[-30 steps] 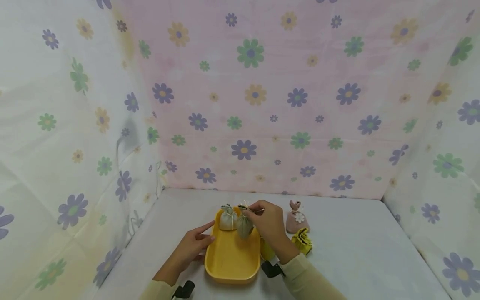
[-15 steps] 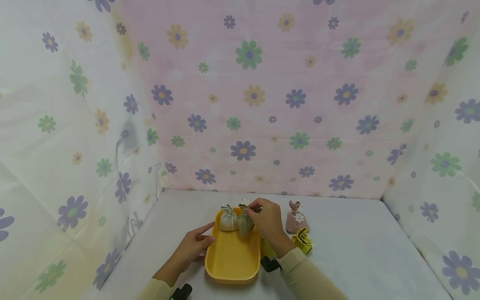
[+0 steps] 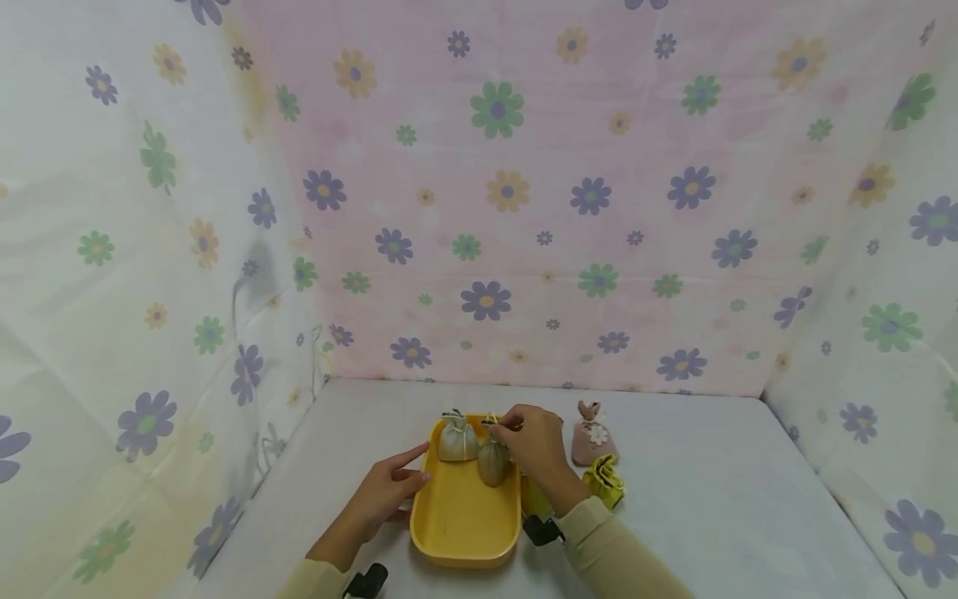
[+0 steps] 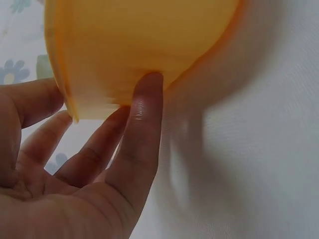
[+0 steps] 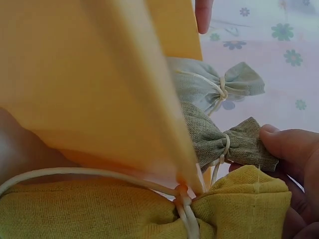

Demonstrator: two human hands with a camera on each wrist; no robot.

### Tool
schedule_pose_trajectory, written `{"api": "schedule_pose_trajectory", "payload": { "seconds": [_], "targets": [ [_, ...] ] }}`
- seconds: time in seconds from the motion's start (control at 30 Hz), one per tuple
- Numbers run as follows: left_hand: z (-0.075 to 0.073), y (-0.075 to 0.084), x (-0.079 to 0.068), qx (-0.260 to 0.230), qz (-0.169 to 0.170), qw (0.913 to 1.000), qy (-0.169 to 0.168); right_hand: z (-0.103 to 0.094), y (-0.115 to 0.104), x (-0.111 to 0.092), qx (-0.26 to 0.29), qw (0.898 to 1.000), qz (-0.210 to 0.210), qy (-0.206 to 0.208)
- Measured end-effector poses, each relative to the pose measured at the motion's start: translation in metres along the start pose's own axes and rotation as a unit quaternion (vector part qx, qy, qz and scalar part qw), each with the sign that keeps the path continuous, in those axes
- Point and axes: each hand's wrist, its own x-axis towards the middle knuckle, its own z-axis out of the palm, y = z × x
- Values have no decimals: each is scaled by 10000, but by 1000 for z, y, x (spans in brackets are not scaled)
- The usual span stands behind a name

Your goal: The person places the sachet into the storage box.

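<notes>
A yellow tray (image 3: 464, 524) stands in front of me, holding a pale grey drawstring pouch (image 3: 458, 439) at its far end. Beside that pouch is a grey-green drawstring pouch (image 3: 492, 462). My right hand (image 3: 535, 437) pinches its gathered top between thumb and fingers; the right wrist view shows the thumb on the cloth (image 5: 251, 144) above the tied cord. My left hand (image 3: 382, 495) touches the tray's left side with spread fingers. In the left wrist view, fingertips rest at the tray's rim and against its outer wall (image 4: 134, 45).
Just right of the tray lies a yellow drawstring pouch (image 5: 89, 209), partly hidden by my right forearm in the head view. Farther right sit another yellow pouch (image 3: 603, 481) and a pink pouch (image 3: 591, 445) with a white flower. Flower-printed cloth (image 3: 486, 208) surrounds the white table (image 3: 711, 499).
Over the last half second my right hand has come down slightly toward me with the grey-green pouch, which now sits a little lower in view. The left hand and the tray have stayed put.
</notes>
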Motion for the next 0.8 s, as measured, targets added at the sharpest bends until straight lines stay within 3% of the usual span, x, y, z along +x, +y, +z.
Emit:
{"api": "schedule_pose_trajectory", "payload": {
  "seconds": [0.53,0.8],
  "targets": [
    [2,1,-5,-145,49,9999,79,-3,-1,-1,350,9988,249,-218],
    [2,2,-6,-126,71,9999,67,-13,-1,-7,-9,9999,30,-96]
  ]
}}
